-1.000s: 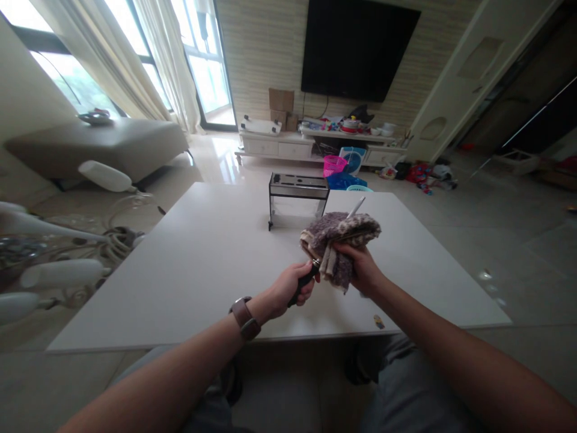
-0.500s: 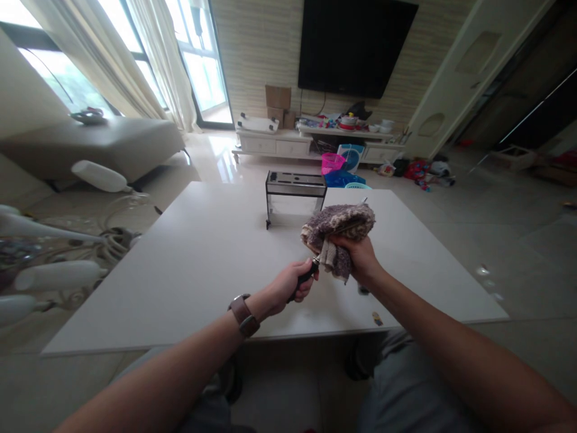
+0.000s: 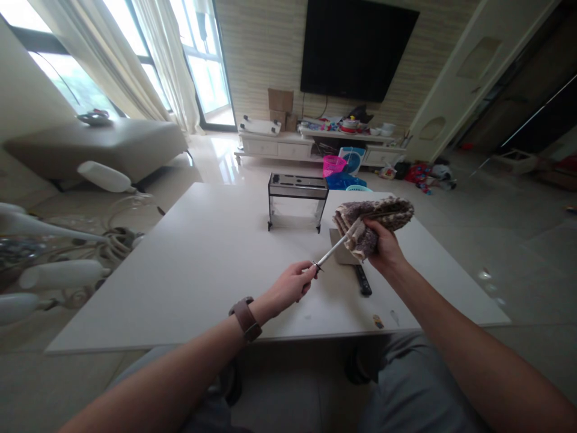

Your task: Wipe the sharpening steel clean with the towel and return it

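My left hand (image 3: 295, 282) is closed round the handle of a sharpening steel (image 3: 334, 246), whose thin pale rod slants up to the right. A brown and beige fluffy towel (image 3: 378, 216) is bunched in my right hand (image 3: 384, 245), and its folds wrap the far end of the rod, hiding the tip. Below the towel a cleaver (image 3: 346, 252) lies flat on the white table (image 3: 189, 270), its black handle pointing toward me and part of its blade covered from sight. Behind stands a knife block (image 3: 298, 186) with a slotted metal top and clear sides.
A small sticker (image 3: 377, 321) is near the table's front edge. To the left are white lamp shades (image 3: 106, 176) and coiled tubing. Beyond the table are a pink basket (image 3: 333, 165) and a low white TV cabinet (image 3: 265, 146).
My right hand and the towel have moved right along the rod, away from my left hand. More of the rod now shows, and the cleaver has come into sight.
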`<state>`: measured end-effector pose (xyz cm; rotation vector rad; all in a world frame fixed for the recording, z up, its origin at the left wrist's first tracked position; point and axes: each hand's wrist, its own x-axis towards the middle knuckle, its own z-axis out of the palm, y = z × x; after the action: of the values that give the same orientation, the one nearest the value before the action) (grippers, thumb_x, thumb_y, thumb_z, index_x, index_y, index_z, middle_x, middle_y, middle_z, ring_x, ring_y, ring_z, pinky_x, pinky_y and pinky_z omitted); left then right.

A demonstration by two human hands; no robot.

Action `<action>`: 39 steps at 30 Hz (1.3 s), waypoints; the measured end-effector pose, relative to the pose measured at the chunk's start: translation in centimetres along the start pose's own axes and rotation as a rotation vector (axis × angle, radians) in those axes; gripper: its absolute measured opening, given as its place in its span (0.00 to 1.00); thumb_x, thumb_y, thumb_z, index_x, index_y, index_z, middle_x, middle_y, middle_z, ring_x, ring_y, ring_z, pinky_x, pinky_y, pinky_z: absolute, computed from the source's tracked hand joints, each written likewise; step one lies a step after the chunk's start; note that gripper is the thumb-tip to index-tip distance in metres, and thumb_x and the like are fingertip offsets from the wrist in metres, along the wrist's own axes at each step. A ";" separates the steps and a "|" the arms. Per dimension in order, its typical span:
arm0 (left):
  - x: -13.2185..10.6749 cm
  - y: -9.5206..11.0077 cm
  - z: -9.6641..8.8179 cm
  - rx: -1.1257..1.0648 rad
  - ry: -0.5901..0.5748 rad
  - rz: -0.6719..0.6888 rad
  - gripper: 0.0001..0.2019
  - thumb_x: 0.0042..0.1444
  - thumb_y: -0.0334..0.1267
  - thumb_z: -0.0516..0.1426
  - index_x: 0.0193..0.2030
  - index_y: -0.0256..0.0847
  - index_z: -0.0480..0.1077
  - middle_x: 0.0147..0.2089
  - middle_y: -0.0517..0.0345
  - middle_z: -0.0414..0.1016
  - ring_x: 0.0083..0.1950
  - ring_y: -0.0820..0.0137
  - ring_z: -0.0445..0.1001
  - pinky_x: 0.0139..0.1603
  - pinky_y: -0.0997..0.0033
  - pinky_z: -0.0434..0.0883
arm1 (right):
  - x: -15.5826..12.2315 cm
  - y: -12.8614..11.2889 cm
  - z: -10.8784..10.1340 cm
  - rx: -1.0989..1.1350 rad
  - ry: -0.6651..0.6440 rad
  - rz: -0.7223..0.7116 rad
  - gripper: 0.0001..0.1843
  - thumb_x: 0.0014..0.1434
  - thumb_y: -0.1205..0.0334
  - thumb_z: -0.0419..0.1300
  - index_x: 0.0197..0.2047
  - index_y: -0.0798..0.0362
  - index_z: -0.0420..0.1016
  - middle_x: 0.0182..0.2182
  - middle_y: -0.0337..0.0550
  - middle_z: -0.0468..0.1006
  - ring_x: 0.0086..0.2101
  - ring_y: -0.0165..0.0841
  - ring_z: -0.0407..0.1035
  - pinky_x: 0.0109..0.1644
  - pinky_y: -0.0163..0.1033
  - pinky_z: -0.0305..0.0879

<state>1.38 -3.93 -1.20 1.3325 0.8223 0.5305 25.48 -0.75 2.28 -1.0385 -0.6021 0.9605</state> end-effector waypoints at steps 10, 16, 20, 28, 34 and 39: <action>1.2 -0.4 0.7 -0.130 0.088 0.041 0.16 0.58 0.52 0.57 0.39 0.40 0.65 0.21 0.68 0.61 0.18 0.78 0.59 0.17 0.78 0.61 | -6.6 4.0 3.2 -0.089 -0.218 0.196 0.22 0.36 0.67 0.75 0.38 0.55 0.80 0.34 0.43 0.84 0.33 0.38 0.77 0.39 0.42 0.74; 0.9 -0.1 0.6 -0.167 0.043 -0.028 0.15 0.58 0.50 0.57 0.41 0.39 0.66 0.20 0.66 0.64 0.17 0.76 0.64 0.18 0.77 0.64 | -6.5 4.1 3.1 -0.136 -0.160 0.152 0.20 0.35 0.67 0.75 0.36 0.56 0.80 0.33 0.43 0.84 0.31 0.38 0.76 0.38 0.42 0.73; 0.7 0.3 0.6 -0.170 0.037 -0.062 0.14 0.58 0.48 0.58 0.41 0.39 0.66 0.22 0.65 0.66 0.17 0.75 0.66 0.18 0.77 0.65 | -6.5 3.7 3.1 -0.150 -0.141 0.161 0.19 0.35 0.66 0.75 0.35 0.56 0.80 0.31 0.43 0.84 0.29 0.37 0.76 0.37 0.42 0.73; 0.8 0.3 0.7 -0.236 -0.002 -0.062 0.15 0.57 0.49 0.58 0.44 0.40 0.67 0.22 0.65 0.63 0.19 0.75 0.64 0.20 0.76 0.66 | -5.9 3.1 3.1 -0.137 -0.114 0.135 0.22 0.35 0.67 0.75 0.38 0.54 0.79 0.30 0.42 0.84 0.30 0.38 0.77 0.36 0.41 0.74; 0.7 0.3 0.5 -0.220 -0.050 -0.058 0.15 0.59 0.51 0.56 0.42 0.40 0.65 0.23 0.64 0.65 0.19 0.75 0.64 0.19 0.77 0.65 | -5.4 2.8 2.9 -0.124 -0.093 0.128 0.20 0.35 0.67 0.74 0.36 0.55 0.80 0.32 0.43 0.84 0.31 0.37 0.77 0.38 0.41 0.74; 0.6 0.3 0.5 -0.207 -0.060 -0.045 0.16 0.60 0.53 0.56 0.34 0.42 0.61 0.24 0.64 0.64 0.19 0.76 0.64 0.19 0.77 0.63 | -5.0 2.5 2.7 -0.117 -0.050 0.143 0.20 0.33 0.68 0.75 0.34 0.56 0.81 0.32 0.42 0.84 0.30 0.36 0.76 0.36 0.40 0.74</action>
<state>2.15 -3.76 -1.05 1.1324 0.7264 0.5225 20.09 -3.50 1.21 -1.1772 -0.6379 1.0888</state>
